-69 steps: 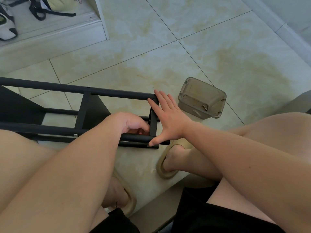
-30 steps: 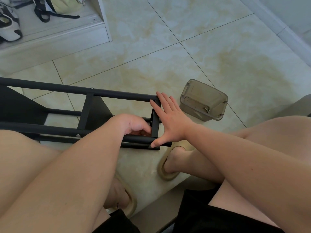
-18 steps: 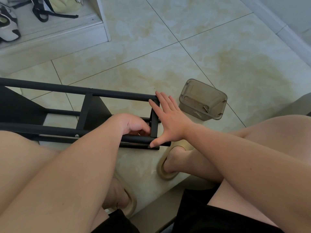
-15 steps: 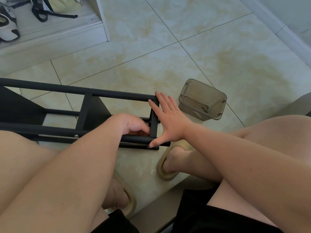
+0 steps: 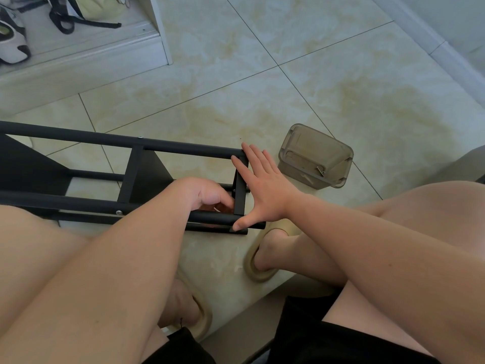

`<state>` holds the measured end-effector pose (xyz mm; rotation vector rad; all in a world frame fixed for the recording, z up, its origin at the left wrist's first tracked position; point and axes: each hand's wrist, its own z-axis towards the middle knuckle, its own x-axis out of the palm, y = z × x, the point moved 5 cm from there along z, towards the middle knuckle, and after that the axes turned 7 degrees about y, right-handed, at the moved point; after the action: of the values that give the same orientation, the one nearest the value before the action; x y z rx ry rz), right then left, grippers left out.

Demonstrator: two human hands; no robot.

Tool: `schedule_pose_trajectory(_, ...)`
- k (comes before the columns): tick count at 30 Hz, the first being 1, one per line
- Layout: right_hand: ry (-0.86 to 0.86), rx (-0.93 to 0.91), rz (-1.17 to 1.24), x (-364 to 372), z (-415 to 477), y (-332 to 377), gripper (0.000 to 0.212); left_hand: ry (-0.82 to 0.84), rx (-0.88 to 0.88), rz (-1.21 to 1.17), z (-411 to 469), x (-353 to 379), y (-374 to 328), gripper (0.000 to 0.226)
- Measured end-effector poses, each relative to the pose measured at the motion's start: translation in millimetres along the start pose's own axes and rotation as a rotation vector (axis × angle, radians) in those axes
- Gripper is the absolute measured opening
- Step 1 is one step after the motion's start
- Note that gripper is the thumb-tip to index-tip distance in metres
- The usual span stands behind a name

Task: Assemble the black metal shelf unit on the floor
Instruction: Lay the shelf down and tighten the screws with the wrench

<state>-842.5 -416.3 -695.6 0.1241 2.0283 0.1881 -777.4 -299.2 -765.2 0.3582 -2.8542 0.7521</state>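
The black metal shelf frame (image 5: 183,148) lies on its side on the tiled floor, running off the left edge. Its short end crossbar (image 5: 240,198) joins two long tubes. My right hand (image 5: 262,190) presses flat against the outer side of that crossbar, fingers straight and thumb down on the near tube. My left hand (image 5: 207,195) reaches inside the frame right beside the crossbar, its fingers curled round a small metal piece that only glints between them. A screw head (image 5: 119,212) shows on the near tube.
A smoky clear plastic box (image 5: 315,158) with a loose screw inside stands just right of my right hand. My feet in beige slippers (image 5: 258,266) sit below the frame. A white cabinet base (image 5: 78,61) with a shoe (image 5: 11,40) is at the back left.
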Motion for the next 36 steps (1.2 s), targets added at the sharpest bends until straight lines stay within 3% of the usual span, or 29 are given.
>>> schedule_pose_trajectory(4, 0.004, -0.002, 0.003, -0.5, -0.2, 0.3, 0.152, -0.038, 0.050, 0.069, 0.2, 0.1, -5.2, 0.003)
schedule_pose_trajectory(14, 0.010, -0.002, 0.002, -1.2, -0.3, 0.3, 0.152, 0.041, 0.033, -0.097, 2.1, -1.3, 1.4, 0.023)
schedule_pose_trajectory(19, 0.006, -0.002, 0.003, -0.7, -0.7, 0.9, 0.152, 0.039, -0.069, -0.013, -1.3, 0.8, 3.0, 0.010)
schedule_pose_trajectory(25, 0.005, 0.000, 0.002, 0.0, 0.0, 0.1, 0.152, -0.014, 0.057, 0.054, 2.0, -0.6, -4.1, 0.006)
schedule_pose_trajectory(36, 0.003, -0.003, 0.008, 0.8, 0.6, -0.5, 0.153, -0.016, 0.082, -0.015, 2.9, 0.0, -3.6, 0.021)
